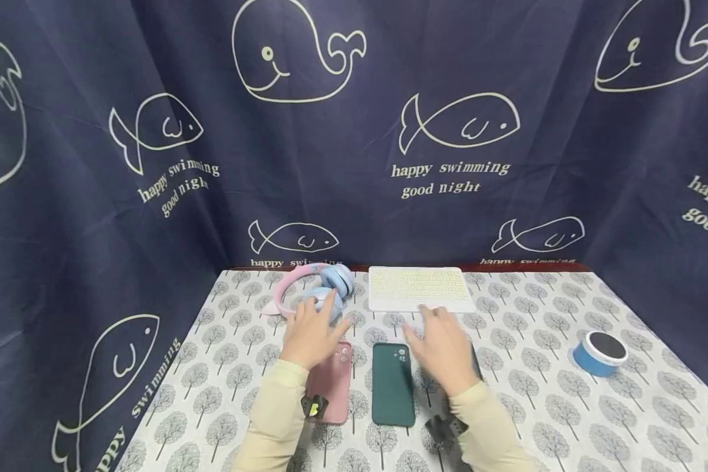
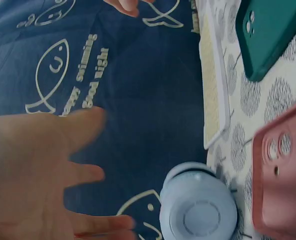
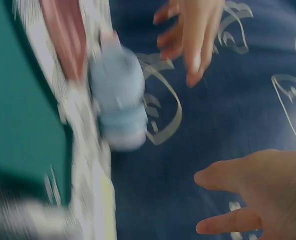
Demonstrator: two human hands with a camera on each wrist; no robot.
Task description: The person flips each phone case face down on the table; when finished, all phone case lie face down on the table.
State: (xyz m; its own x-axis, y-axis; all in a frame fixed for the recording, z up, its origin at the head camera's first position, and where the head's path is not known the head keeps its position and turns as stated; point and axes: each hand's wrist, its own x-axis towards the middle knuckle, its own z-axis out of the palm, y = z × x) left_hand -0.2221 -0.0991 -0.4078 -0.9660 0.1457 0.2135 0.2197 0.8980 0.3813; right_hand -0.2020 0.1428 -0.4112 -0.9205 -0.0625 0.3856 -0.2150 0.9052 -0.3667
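My left hand (image 1: 313, 331) hovers with fingers spread over the top of a pink phone (image 1: 333, 387), close to the pink and blue headphones (image 1: 318, 288). It holds nothing; the left wrist view shows its open palm (image 2: 38, 175) beside a blue ear cup (image 2: 197, 210). My right hand (image 1: 442, 347) is spread flat just right of a dark green phone (image 1: 393, 383), in front of a white keyboard (image 1: 419, 288). A dark object (image 1: 476, 364) is partly hidden under it. The right wrist view is blurred and shows the right hand (image 3: 252, 195) with fingers apart.
A blue round object with a dark top (image 1: 599, 353) stands on the tree-patterned tablecloth (image 1: 537, 393) at the right. Dark blue whale-print curtains (image 1: 354, 164) close off the back and both sides. Small black devices are strapped at both wrists.
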